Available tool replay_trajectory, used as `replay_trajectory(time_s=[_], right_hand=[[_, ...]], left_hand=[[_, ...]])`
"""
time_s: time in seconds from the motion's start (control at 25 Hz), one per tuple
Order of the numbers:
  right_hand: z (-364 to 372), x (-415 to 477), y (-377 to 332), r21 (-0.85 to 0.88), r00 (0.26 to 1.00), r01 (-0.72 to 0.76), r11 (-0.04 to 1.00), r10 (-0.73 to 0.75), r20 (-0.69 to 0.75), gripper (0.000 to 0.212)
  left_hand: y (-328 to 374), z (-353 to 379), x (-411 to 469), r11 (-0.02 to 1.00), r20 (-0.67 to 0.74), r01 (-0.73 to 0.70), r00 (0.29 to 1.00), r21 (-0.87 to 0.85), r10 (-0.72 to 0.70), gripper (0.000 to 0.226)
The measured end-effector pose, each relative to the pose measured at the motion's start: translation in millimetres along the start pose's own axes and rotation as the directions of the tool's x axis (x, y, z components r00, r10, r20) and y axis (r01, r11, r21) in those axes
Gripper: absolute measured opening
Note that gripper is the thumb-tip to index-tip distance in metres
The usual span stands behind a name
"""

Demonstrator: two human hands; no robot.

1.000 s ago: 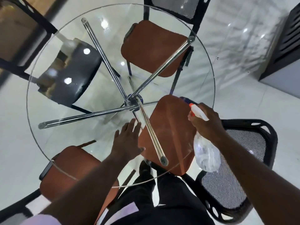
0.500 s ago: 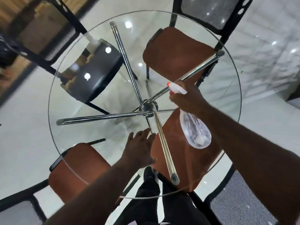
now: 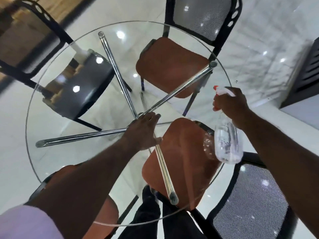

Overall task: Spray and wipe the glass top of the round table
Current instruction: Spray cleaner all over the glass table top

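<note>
The round glass table top (image 3: 57,166) fills the head view, with chrome legs (image 3: 82,136) crossing beneath it. My left hand (image 3: 144,131) lies flat on the glass near the centre, fingers spread and straight. My right hand (image 3: 230,105) grips the neck of a clear spray bottle (image 3: 227,142) with a white head and red nozzle, held over the table's right edge, nozzle pointing left. No cloth shows in either hand.
Chairs ring the table: an orange seat (image 3: 172,66) at the back, another orange seat (image 3: 183,161) under the near right glass, a black seat (image 3: 81,87) at the left, a black mesh chair back (image 3: 250,199) at the near right. White glossy floor (image 3: 12,118) surrounds it.
My right hand swung the bottle from over the centre out to the right edge. My left hand slid forward on the glass to the middle.
</note>
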State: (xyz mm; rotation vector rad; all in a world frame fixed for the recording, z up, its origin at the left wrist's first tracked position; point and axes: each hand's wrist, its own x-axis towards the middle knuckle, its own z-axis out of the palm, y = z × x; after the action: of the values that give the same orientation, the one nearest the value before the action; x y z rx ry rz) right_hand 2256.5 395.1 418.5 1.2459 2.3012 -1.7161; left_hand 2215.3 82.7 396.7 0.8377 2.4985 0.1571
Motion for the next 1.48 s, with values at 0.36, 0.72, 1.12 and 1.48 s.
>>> replay_trajectory(time_s=[0.36,0.72,1.12,1.48], right_hand=[[-42.1,-94.4,89.0,-0.111,0.998,-0.035,0.993,0.03,-0.048,0.018],[-18.6,-202.8,150.5,-0.161,0.969,0.004,0.987,0.035,0.243,0.007],[39.9,-232.7,113.1,-0.253,0.863,0.347,0.903,-0.201,0.464,0.018],[119.9,-310.7,100.4,-0.265,0.83,0.495,0.827,-0.36,0.426,0.044]], left_hand=[[19.9,51.0,-39.6,0.999,0.025,-0.038,0.999,-0.028,0.039,0.084],[-5.5,117.2,-149.3,0.999,-0.009,0.013,1.0,-0.035,-0.013,0.077],[-25.7,127.2,-240.4,0.946,0.063,0.321,0.946,-0.045,-0.318,0.097],[-51.1,122.9,-356.4,0.869,-0.135,0.368,0.893,-0.331,-0.43,0.088]])
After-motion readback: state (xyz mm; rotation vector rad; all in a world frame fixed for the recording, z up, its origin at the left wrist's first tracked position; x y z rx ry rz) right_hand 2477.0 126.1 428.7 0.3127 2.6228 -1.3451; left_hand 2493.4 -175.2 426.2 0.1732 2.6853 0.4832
